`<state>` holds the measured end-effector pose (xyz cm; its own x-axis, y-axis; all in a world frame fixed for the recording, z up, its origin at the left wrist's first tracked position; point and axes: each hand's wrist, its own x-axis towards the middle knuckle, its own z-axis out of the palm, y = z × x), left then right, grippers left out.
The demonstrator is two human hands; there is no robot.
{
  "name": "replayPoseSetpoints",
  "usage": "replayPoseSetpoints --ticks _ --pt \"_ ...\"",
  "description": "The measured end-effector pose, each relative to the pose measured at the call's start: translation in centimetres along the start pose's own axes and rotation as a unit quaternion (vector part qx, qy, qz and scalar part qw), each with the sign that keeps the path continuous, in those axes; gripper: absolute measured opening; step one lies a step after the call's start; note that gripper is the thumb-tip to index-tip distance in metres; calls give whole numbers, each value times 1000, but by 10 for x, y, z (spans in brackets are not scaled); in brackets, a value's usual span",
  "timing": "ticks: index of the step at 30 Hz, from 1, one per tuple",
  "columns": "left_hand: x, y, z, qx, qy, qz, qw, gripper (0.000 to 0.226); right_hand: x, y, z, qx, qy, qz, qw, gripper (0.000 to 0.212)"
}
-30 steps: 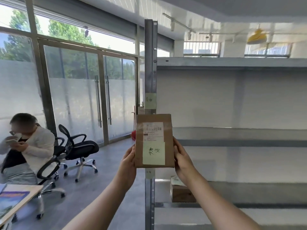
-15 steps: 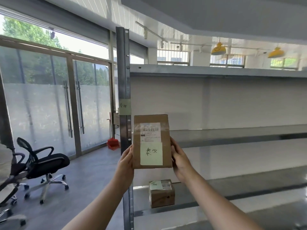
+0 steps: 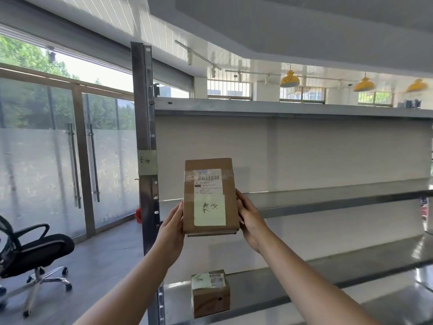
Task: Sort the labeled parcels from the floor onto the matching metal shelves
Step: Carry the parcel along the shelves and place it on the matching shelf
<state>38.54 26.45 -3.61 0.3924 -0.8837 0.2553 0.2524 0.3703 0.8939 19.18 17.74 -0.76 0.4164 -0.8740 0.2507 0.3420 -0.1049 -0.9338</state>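
Observation:
I hold a flat brown cardboard parcel upright in front of the metal shelving. My left hand grips its left edge and my right hand grips its right edge. The parcel carries a white barcode label and a pale yellow note with two handwritten characters. A pale yellow note with similar characters is stuck on the shelf's left upright post, level with the shelf behind the parcel. A smaller brown parcel with its own note stands on the shelf below.
Glass doors with frosted lower panes fill the left side. A black office chair stands on the grey floor at lower left. A red object sits on the floor beside the post. Yellow lamps hang beyond the top shelf.
The view has swung right: the seated person and desk have left the frame and the post now stands left of the parcel. Both hands keep the same hold.

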Motion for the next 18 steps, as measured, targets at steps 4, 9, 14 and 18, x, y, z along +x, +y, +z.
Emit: replayPoseSetpoints --ticks 4,9,14,18 --pt "23 2 9 -10 34 4 999 49 25 -3 -8 8 26 -4 1000 27" --pt "54 2 12 -4 79 2 997 42 63 2 -13 -13 31 -4 999 18" --pt "77 0 16 -21 69 -9 997 33 99 4 -11 -23 27 7 999 19" --pt "90 1 24 13 83 -6 996 26 124 15 -9 -20 22 27 999 20"
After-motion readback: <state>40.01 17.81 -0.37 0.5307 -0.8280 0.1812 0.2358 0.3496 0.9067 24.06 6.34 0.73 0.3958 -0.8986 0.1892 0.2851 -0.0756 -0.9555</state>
